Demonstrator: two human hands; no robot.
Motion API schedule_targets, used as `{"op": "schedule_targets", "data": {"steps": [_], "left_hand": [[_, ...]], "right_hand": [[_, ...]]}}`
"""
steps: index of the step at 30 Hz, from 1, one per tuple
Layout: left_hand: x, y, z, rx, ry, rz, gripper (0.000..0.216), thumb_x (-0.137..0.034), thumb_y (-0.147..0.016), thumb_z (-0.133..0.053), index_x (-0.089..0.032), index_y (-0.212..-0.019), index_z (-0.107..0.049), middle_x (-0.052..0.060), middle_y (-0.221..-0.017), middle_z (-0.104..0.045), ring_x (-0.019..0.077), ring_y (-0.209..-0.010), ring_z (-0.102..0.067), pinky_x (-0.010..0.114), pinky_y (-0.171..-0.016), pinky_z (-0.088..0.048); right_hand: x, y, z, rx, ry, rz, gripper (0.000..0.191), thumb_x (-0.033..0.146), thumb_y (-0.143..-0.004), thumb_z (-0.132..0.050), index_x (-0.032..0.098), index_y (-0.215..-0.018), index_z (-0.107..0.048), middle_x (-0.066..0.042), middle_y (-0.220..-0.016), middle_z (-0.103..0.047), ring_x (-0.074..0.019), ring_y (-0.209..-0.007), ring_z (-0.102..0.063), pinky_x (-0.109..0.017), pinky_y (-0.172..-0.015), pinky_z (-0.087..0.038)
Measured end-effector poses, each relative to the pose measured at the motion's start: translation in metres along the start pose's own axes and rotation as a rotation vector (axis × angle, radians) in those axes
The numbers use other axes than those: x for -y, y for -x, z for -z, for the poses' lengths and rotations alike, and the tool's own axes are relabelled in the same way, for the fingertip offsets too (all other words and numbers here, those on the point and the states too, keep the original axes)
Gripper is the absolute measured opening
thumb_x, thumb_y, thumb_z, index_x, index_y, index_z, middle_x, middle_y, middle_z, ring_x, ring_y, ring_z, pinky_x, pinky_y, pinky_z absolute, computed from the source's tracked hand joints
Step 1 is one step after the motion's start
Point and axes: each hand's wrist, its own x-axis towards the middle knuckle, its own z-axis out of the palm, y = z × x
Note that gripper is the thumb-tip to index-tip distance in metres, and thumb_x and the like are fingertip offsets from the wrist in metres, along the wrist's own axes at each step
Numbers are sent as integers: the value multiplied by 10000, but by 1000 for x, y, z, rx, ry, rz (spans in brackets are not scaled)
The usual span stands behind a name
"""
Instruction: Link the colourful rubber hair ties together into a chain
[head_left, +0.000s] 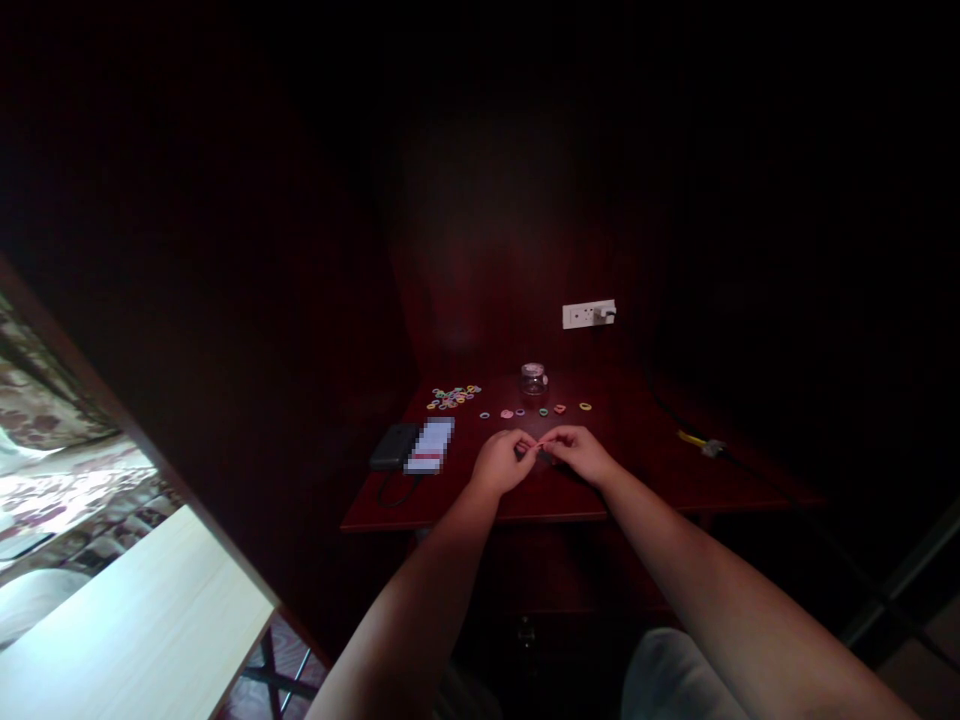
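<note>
My left hand (505,462) and my right hand (579,452) meet above the front of the dark red desk (660,470). Thumb and fingers of each are pinched together, tips almost touching. Whatever small thing lies between them is too small and dim to make out. Just beyond, a loose row of small coloured hair ties lies on the desk: a blue one (484,415), a pink one (507,414), a purple one (520,412), a green one (544,412), a red one (560,409) and a yellow one (586,407). Behind them stands a clear lidded jar (533,383).
A pile of mixed hair ties (453,398) lies at the back left. Nearer are a phone (430,445) with a blurred screen and a black power bank (393,446) with a cable. A wall socket (589,314) holds a plug. A yellow connector (691,438) sits right.
</note>
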Motion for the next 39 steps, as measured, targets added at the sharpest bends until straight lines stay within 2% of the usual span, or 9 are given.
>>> {"op": "schedule_targets", "data": {"steps": [9, 15, 29, 39], "left_hand": [[-2, 1, 2, -35, -57, -2, 70, -227, -733, -557, -180, -759, -601, 21, -752, -611, 126, -714, -547, 226, -646, -427], [-4, 1, 3, -1, -32, 15, 58, -200, -722, -554, -184, -759, -595, 6, -710, -604, 116, -680, -542, 217, -630, -418], [-2, 1, -1, -5, 30, 35, 100, -154, -689, -557, -183, -782, -578, 0, -725, -613, 108, -676, -555, 224, -663, -448], [-4, 2, -1, 18, 87, 6, 161, -163, -690, -557, -187, -848, -573, 2, -744, -632, 103, -673, -574, 212, -654, -459]], "right_hand": [[4, 2, -1, 10, 16, -14, 285, 393, -682, -637, 123, -769, -666, -3, -525, -572, -92, -459, -467, -207, -448, -336], [2, 0, -2, 9, 5, -9, 281, 385, -678, -647, 116, -761, -652, -8, -538, -580, -95, -473, -486, -208, -462, -362], [0, -1, -2, -5, -79, -45, 284, 401, -687, -619, 124, -750, -617, -58, -698, -654, -84, -478, -503, -212, -466, -398], [-1, -1, -1, -36, -66, -29, 264, 390, -688, -616, 131, -736, -626, -30, -643, -635, -86, -464, -498, -209, -458, -380]]}}
